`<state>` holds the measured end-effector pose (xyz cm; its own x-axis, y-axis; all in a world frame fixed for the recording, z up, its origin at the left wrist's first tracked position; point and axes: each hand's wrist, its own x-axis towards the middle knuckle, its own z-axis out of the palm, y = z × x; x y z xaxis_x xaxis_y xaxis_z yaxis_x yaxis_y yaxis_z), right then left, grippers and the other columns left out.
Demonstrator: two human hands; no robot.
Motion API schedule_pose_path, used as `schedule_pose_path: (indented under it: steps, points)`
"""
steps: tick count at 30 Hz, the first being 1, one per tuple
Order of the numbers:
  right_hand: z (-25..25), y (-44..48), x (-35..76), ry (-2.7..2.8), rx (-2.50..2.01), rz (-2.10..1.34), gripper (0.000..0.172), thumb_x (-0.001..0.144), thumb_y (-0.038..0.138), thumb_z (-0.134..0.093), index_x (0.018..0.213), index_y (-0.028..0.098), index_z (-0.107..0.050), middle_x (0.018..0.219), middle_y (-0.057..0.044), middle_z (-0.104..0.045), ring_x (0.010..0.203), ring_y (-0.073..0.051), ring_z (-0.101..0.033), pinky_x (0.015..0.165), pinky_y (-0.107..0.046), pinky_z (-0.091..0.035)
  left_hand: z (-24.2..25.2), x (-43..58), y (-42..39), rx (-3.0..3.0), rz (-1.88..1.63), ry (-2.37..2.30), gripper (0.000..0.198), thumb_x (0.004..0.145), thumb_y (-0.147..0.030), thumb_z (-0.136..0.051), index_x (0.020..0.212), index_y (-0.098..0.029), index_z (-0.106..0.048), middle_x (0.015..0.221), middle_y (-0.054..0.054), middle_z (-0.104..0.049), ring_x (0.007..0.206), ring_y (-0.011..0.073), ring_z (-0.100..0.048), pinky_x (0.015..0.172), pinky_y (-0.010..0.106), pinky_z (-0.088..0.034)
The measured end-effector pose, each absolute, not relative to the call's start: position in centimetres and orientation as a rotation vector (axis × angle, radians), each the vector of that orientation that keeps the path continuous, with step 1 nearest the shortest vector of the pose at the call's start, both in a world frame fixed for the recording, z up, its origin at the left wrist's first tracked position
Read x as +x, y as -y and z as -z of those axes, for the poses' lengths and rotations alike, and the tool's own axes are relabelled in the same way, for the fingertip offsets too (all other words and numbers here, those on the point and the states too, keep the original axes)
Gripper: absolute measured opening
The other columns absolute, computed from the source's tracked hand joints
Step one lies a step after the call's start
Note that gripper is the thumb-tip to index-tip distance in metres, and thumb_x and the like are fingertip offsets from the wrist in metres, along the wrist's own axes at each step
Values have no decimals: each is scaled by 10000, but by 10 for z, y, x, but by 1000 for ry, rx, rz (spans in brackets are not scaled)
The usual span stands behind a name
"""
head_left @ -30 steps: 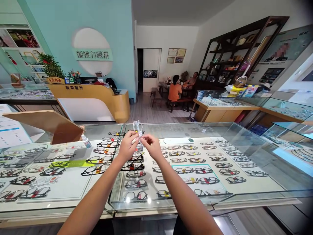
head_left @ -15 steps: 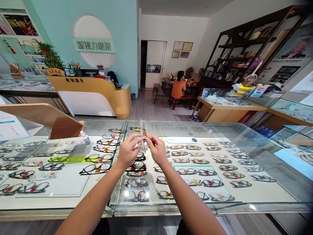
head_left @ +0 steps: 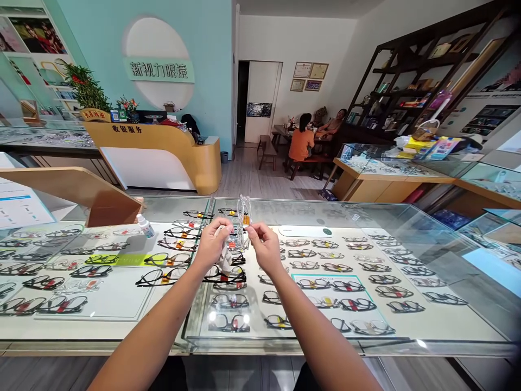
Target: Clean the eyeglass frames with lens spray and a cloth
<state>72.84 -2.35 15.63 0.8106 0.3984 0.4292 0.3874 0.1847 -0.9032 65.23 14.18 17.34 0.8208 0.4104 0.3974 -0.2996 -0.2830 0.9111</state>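
Both my hands are raised over a glass display counter (head_left: 407, 228) full of eyeglass frames. My left hand (head_left: 212, 247) and my right hand (head_left: 266, 247) each pinch a clear-framed pair of glasses (head_left: 243, 217) held upright between them, fingers closed on its sides. A small pale cloth or tag hangs under my left hand. Rows of dark-rimmed glasses (head_left: 228, 298) lie in the case below.
A small white dropper bottle (head_left: 145, 226) stands on the glass at left, beside a slanted wooden stand (head_left: 77, 190). A yellow reception desk (head_left: 163, 157) is behind. Two people sit at a table (head_left: 303, 144) at the back. Dark shelving (head_left: 411, 81) and more cases line the right.
The view has shifted slightly, and my hands with the clear glasses have moved a little right. Both hands keep their hold.
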Motion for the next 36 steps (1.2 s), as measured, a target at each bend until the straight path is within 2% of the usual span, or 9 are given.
schedule_pose_path:
  steps: [13, 22, 28, 36]
  points:
    - [-155, 23, 728, 806, -1512, 101, 337, 1043, 511, -628, 881, 219, -671, 701, 30, -576, 621, -139, -458, 611, -299, -367, -173, 654, -140, 1779, -712, -64, 284, 933, -491, -667, 848, -221, -687, 853, 11, -691, 846, 202, -631, 856, 334, -496]
    - [-153, 22, 726, 840, -1545, 117, 315, 1041, 469, -634, 860, 215, -676, 685, 32, -578, 614, -135, -465, 611, -299, -365, -175, 652, -139, 1826, -716, -15, 266, 887, -459, -746, 820, -213, -671, 813, 6, -663, 761, 183, -587, 749, 307, -467]
    - [-157, 21, 727, 840, -1521, 55, 354, 1014, 514, -646, 830, 214, -678, 668, 27, -561, 612, -140, -451, 602, -300, -361, -171, 657, -143, 1778, -773, 48, 246, 885, -427, -761, 797, -217, -668, 860, 21, -648, 849, 204, -602, 848, 334, -478]
    - [-160, 23, 729, 831, -1501, 11, 472, 988, 639, -643, 794, 211, -686, 677, 8, -570, 629, -150, -465, 617, -305, -392, -161, 660, -149, 1701, -657, 65, 255, 920, -451, -780, 853, -226, -680, 930, 23, -688, 898, 212, -637, 879, 346, -485]
